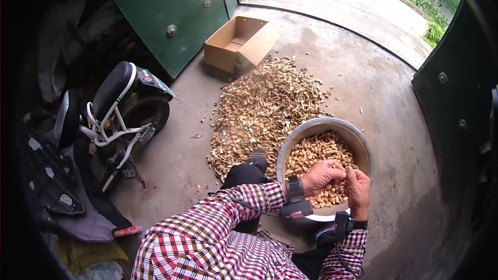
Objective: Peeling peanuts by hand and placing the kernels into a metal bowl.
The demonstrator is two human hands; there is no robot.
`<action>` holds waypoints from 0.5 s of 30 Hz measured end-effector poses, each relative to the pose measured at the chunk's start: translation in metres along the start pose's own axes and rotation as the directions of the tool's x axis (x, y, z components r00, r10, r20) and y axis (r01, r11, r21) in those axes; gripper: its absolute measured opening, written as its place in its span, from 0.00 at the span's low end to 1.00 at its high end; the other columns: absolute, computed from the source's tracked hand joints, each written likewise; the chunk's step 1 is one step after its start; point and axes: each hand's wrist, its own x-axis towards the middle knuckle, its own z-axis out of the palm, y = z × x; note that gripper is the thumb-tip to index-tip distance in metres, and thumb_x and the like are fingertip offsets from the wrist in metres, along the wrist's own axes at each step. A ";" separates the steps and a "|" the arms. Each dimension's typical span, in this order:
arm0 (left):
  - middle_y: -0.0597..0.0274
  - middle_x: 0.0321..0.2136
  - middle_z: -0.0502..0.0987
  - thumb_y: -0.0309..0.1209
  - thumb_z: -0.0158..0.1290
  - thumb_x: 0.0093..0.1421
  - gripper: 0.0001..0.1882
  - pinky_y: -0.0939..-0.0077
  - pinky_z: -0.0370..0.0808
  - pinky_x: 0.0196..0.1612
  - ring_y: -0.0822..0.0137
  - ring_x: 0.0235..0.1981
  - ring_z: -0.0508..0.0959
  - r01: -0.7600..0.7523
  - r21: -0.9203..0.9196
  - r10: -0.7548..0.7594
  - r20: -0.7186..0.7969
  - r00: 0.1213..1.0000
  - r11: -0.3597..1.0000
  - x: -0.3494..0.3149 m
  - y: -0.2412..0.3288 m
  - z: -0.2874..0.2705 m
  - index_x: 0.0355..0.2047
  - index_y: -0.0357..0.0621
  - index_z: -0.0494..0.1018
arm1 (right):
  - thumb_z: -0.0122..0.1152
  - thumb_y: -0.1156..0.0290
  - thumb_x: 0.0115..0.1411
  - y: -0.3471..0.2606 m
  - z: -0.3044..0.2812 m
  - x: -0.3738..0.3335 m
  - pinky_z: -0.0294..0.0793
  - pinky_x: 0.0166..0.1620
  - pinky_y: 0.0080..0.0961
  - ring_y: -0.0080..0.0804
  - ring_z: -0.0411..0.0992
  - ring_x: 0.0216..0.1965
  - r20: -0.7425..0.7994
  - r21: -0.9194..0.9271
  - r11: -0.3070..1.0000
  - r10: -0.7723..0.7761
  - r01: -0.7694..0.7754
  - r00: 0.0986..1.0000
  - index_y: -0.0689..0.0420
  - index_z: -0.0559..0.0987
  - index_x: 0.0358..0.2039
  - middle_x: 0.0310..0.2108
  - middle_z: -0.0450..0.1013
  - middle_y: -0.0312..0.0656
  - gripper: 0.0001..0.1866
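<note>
1. Left, near side: dark cloth (57,186) with pale patches, beside a small white-framed scooter (108,91) with a black seat.
2. Left, far side: a green metal door (155,5), with an open cardboard box (220,58) on the concrete floor just to its right.
3. Left of centre: a broad, loose pile of peanut shells (267,103), spread from the box toward a dark shoe (257,159) at the near edge.
4. Centre: a round metal basin (364,153), just right of the pile, with unshelled peanuts (317,151) heaped inside, lying every way, no single long axis.
5. Over the basin: the left hand (320,177), in from the near left, the nearer of the 2 to the main heap; fingers curled, fingertips bunched.
6. Just right: the right hand (359,191), above the near-right rim, fingertips close to the left hand's. Closed on a peanut or not, for either hand: impossible to tell.
7. Peanuts relative to the grip: below the paired fingertips, mostly to the left and far, with some on the near side.
8. Right edge: a dark green panel (456,91).
</note>
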 end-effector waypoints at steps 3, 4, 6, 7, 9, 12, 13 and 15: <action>0.66 0.18 0.71 0.24 0.54 0.49 0.06 0.87 0.65 0.15 0.78 0.15 0.70 0.000 0.015 0.000 -0.002 1.000 1.000 -0.002 0.003 0.001 0.28 0.40 0.68 | 0.56 0.64 0.55 0.000 -0.001 0.001 0.51 0.13 0.10 0.12 0.55 0.10 0.019 0.010 0.999 0.032 -0.032 0.999 0.58 0.71 0.18 0.12 0.63 0.29 0.13; 0.66 0.18 0.71 0.24 0.54 0.49 0.06 0.87 0.65 0.15 0.78 0.15 0.70 -0.001 0.014 0.001 -0.004 1.000 1.000 -0.003 0.004 0.001 0.28 0.40 0.68 | 0.56 0.64 0.55 0.000 -0.001 0.002 0.51 0.13 0.10 0.12 0.55 0.10 0.022 0.000 0.999 0.036 -0.036 0.999 0.59 0.71 0.19 0.12 0.62 0.29 0.13; 0.67 0.18 0.70 0.24 0.54 0.49 0.06 0.88 0.64 0.15 0.79 0.15 0.69 -0.009 0.044 0.008 0.017 1.000 0.999 -0.004 0.004 0.001 0.28 0.41 0.68 | 0.56 0.64 0.55 -0.001 -0.001 0.001 0.51 0.13 0.10 0.12 0.55 0.10 0.021 -0.010 0.999 0.038 -0.038 0.999 0.59 0.71 0.19 0.12 0.62 0.29 0.13; 0.67 0.18 0.70 0.24 0.54 0.49 0.06 0.88 0.64 0.15 0.79 0.15 0.69 -0.007 0.046 0.006 0.020 1.000 0.999 -0.003 0.003 0.001 0.28 0.41 0.68 | 0.55 0.64 0.56 -0.003 -0.001 -0.001 0.51 0.13 0.10 0.12 0.55 0.10 0.020 -0.001 0.999 0.045 -0.045 0.999 0.58 0.71 0.19 0.12 0.62 0.29 0.13; 0.68 0.18 0.70 0.25 0.54 0.50 0.07 0.89 0.63 0.15 0.79 0.15 0.68 0.010 0.030 -0.010 0.019 1.000 1.000 -0.002 0.001 0.001 0.29 0.41 0.68 | 0.55 0.64 0.56 -0.004 0.001 -0.002 0.51 0.13 0.10 0.12 0.55 0.10 0.022 0.006 0.999 0.051 -0.051 0.998 0.58 0.71 0.19 0.12 0.62 0.29 0.13; 0.68 0.18 0.70 0.25 0.54 0.50 0.07 0.89 0.63 0.15 0.80 0.15 0.68 0.018 0.022 -0.018 0.017 1.000 1.000 -0.003 0.003 0.002 0.29 0.41 0.68 | 0.54 0.64 0.56 -0.003 0.002 -0.003 0.50 0.13 0.10 0.12 0.55 0.11 0.017 0.018 0.999 0.050 -0.051 0.999 0.58 0.71 0.19 0.12 0.62 0.28 0.13; 0.68 0.18 0.70 0.25 0.54 0.50 0.07 0.89 0.63 0.15 0.80 0.15 0.68 0.016 0.023 -0.017 0.017 1.000 1.000 -0.003 0.004 0.002 0.29 0.41 0.68 | 0.54 0.64 0.57 -0.002 0.002 -0.002 0.50 0.14 0.10 0.12 0.55 0.11 0.024 0.001 0.999 0.042 -0.043 0.999 0.58 0.71 0.19 0.12 0.61 0.28 0.13; 0.68 0.18 0.70 0.25 0.54 0.50 0.07 0.89 0.64 0.16 0.80 0.16 0.69 0.038 0.045 -0.037 -0.019 0.999 0.998 -0.003 0.004 0.002 0.29 0.42 0.69 | 0.53 0.64 0.57 0.002 0.000 -0.001 0.50 0.14 0.10 0.11 0.55 0.11 0.033 -0.015 0.999 0.033 -0.033 0.999 0.57 0.70 0.19 0.12 0.61 0.28 0.14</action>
